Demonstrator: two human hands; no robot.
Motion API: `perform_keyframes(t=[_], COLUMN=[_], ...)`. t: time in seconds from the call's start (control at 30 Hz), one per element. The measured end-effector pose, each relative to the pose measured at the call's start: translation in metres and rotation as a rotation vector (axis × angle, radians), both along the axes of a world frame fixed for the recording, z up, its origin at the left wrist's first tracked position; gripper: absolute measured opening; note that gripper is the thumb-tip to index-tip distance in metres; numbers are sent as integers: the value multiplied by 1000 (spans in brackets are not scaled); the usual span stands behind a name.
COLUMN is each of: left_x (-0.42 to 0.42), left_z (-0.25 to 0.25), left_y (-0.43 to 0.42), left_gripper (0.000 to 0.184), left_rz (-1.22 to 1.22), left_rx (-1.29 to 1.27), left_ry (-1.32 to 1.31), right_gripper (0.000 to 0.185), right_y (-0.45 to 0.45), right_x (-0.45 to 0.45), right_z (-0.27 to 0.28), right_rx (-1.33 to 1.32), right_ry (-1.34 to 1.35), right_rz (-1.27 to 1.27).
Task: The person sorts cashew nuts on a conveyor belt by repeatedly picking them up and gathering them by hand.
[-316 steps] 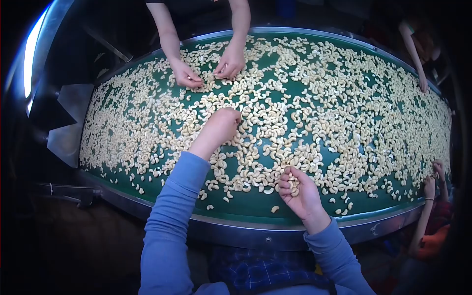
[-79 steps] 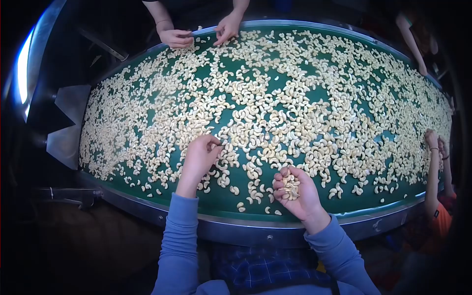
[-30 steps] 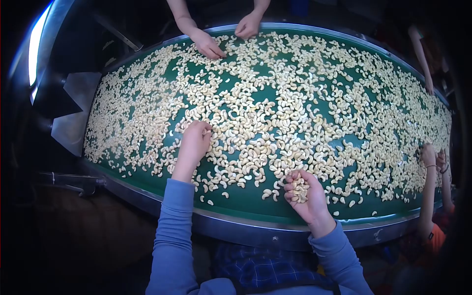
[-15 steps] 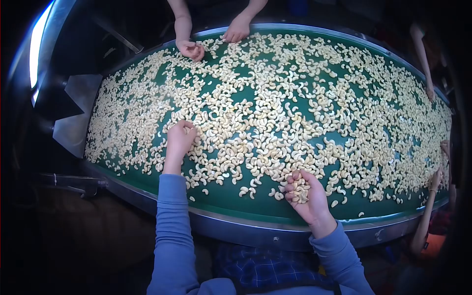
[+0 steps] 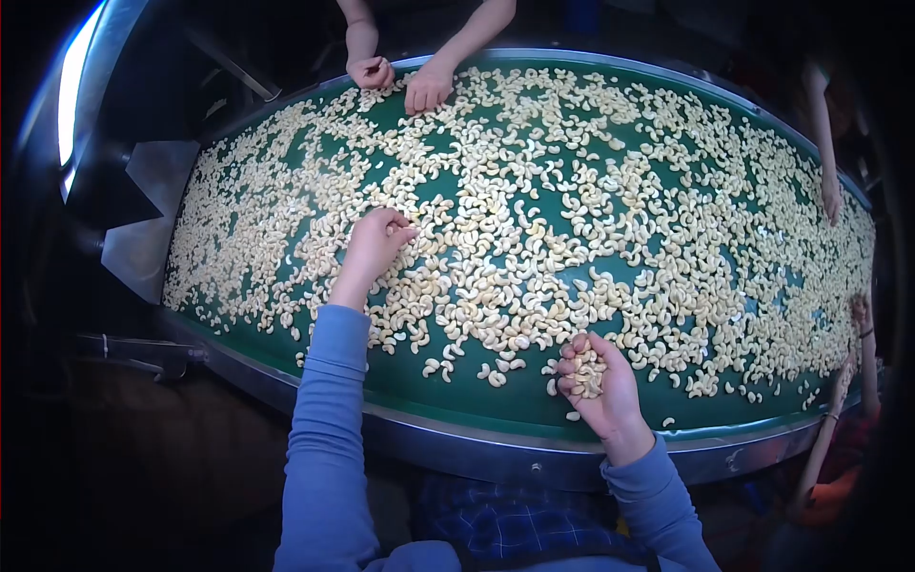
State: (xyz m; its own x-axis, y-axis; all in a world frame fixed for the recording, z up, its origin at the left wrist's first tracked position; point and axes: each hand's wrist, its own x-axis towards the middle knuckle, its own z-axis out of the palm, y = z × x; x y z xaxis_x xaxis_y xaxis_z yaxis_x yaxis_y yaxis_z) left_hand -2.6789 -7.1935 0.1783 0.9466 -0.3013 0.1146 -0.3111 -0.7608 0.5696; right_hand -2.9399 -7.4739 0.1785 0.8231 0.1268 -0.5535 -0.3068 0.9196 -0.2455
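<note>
- Left hand [image 5: 374, 246] at 10 o'clock, above loose cashews [image 5: 515, 276], its grip drawn in with thumb and fingertips close; whether it pinches a nut, the view cannot tell
- Right hand [image 5: 610, 396] at 4 o'clock, its grip curled around a handful of cashews [image 5: 588, 374]
- Loose cashews spread over the green belt [image 5: 496, 405] from 9 to 3 o'clock
- Co-worker's 2 hands [image 5: 429, 89] near 12 o'clock

Lie as pale, curved cashews [image 5: 496, 329] in loose, uneven clumps across the green surface [image 5: 457, 405]; sit heaped in the cupped right hand [image 5: 612, 393].
</note>
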Motion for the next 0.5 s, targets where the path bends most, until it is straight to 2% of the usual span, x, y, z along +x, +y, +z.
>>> perform_keyframes(t=[0.1, 0.2, 0.33, 0.5], left_x=[-3, -14, -25, -21], left_z=[4, -2, -3, 0], left_y=[0, -4, -21, -26], left_gripper=[25, 25, 22, 17], left_rz=[7, -16, 65, 34], left_rx=[131, 463, 646, 769], left_ry=[111, -169, -26, 58], right_gripper=[23, 22, 22, 21], right_y=[-12, -22, -37, -57], right_x=[-4, -10, -16, -24], right_z=[0, -2, -2, -4], right_rx=[16, 11, 23, 12], right_ry=[-9, -6, -9, -23], right_rz=[-3, 12, 17, 24])
